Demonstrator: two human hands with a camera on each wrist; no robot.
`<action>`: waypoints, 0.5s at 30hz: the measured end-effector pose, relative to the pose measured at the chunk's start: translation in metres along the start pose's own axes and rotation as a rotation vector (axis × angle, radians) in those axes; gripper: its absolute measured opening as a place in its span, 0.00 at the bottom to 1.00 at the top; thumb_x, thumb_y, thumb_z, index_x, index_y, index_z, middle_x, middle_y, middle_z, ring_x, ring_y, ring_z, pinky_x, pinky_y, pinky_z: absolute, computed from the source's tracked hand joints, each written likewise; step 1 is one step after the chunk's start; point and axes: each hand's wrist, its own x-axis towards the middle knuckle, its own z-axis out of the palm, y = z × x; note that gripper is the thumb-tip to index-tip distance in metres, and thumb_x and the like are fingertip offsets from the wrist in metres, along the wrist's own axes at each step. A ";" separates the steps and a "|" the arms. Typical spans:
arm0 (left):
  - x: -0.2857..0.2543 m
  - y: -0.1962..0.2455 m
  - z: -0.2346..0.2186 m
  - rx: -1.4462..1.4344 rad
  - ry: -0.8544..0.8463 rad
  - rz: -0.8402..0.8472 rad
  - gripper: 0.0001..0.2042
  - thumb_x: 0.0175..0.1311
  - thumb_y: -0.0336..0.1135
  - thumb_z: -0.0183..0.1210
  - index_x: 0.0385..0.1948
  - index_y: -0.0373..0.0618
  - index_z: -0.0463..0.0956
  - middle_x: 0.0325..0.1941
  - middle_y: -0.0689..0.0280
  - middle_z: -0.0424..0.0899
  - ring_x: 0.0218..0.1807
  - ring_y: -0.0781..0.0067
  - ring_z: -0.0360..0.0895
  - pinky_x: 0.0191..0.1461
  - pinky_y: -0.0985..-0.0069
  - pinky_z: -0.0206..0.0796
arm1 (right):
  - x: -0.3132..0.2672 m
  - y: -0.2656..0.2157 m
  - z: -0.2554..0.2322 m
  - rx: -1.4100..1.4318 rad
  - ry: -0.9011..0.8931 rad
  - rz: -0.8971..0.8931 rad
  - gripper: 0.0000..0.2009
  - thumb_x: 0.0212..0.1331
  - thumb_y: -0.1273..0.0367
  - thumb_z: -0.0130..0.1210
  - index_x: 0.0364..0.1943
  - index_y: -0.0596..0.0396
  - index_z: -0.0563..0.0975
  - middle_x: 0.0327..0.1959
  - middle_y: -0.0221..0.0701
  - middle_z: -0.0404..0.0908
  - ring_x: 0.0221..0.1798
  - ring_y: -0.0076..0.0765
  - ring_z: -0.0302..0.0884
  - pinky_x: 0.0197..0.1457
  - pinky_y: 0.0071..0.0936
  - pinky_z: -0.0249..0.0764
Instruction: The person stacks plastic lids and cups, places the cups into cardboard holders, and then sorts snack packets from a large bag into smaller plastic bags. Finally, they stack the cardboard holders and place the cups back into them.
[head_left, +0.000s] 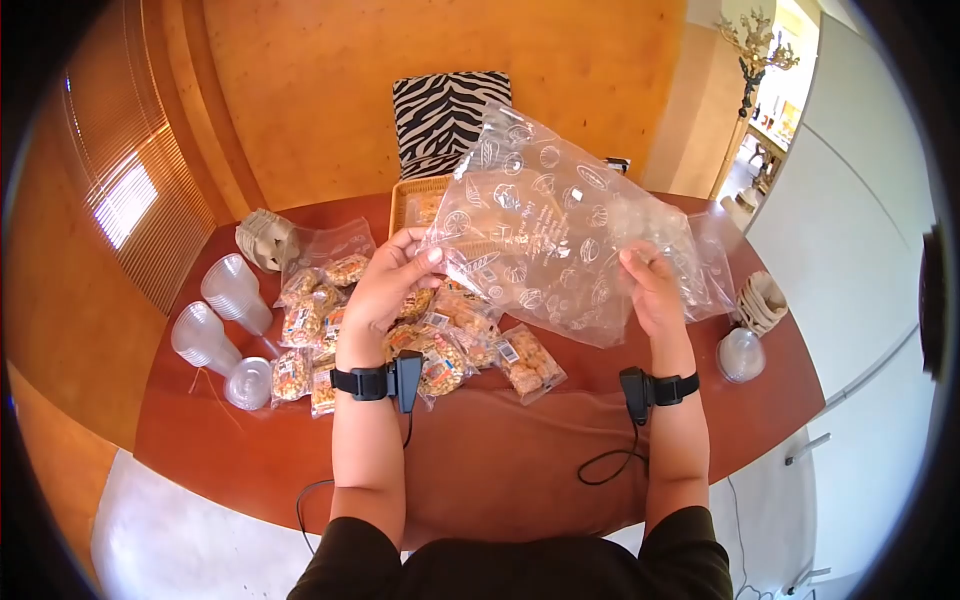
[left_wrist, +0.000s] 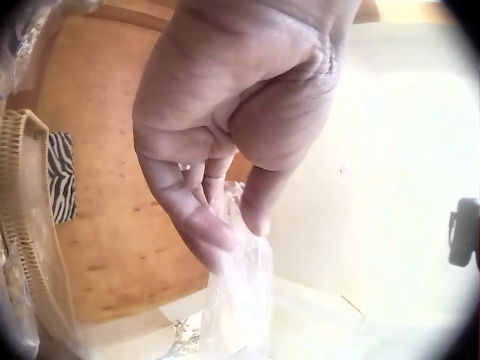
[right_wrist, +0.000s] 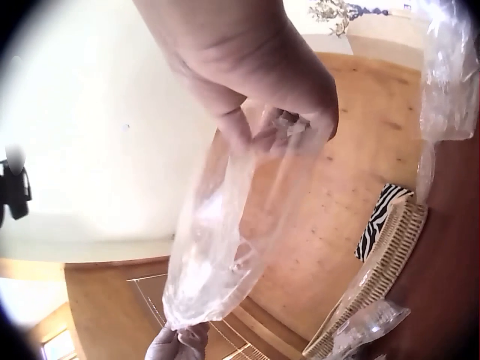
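A large clear plastic bag [head_left: 545, 225], printed with white food drawings, is stretched between both hands above the table. My left hand [head_left: 385, 285] pinches its left edge between thumb and fingers, as the left wrist view also shows. At the opposite edge, my right hand [head_left: 655, 290] holds the bag with its thumb and curled fingers. In the right wrist view the see-through bag [right_wrist: 217, 240] hangs between the two hands. Below the left hand lie several sealed snack packets [head_left: 440, 365], and one packet of orange-brown pieces [head_left: 528, 362] lies nearest the middle.
A wicker basket [head_left: 402, 205] stands at the back, partly behind the bag. Stacked clear cups [head_left: 232, 285], round lids [head_left: 248, 383] and beige containers [head_left: 265, 240] sit on the left. More clear plastic bags [head_left: 708, 265], containers [head_left: 762, 302] and lids [head_left: 741, 356] are on the right.
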 end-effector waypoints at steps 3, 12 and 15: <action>0.004 -0.003 0.000 0.087 0.103 -0.012 0.11 0.66 0.32 0.55 0.48 0.42 0.73 0.42 0.68 0.81 0.41 0.82 0.77 0.40 0.86 0.71 | 0.002 -0.005 0.001 -0.003 0.033 -0.061 0.06 0.59 0.70 0.59 0.38 0.50 0.75 0.33 0.21 0.76 0.34 0.15 0.70 0.38 0.14 0.67; 0.008 -0.008 0.010 0.056 0.251 -0.001 0.09 0.66 0.31 0.55 0.45 0.42 0.73 0.37 0.71 0.79 0.38 0.82 0.76 0.41 0.84 0.70 | -0.004 -0.020 0.006 -0.065 0.054 -0.171 0.05 0.61 0.69 0.57 0.37 0.52 0.74 0.28 0.22 0.75 0.28 0.16 0.67 0.33 0.14 0.64; 0.012 -0.018 -0.005 0.103 0.282 0.036 0.10 0.65 0.31 0.56 0.45 0.41 0.72 0.36 0.70 0.78 0.37 0.81 0.75 0.41 0.81 0.70 | -0.004 -0.025 0.008 0.013 -0.002 -0.154 0.05 0.61 0.69 0.56 0.37 0.53 0.74 0.29 0.23 0.75 0.28 0.17 0.67 0.33 0.15 0.64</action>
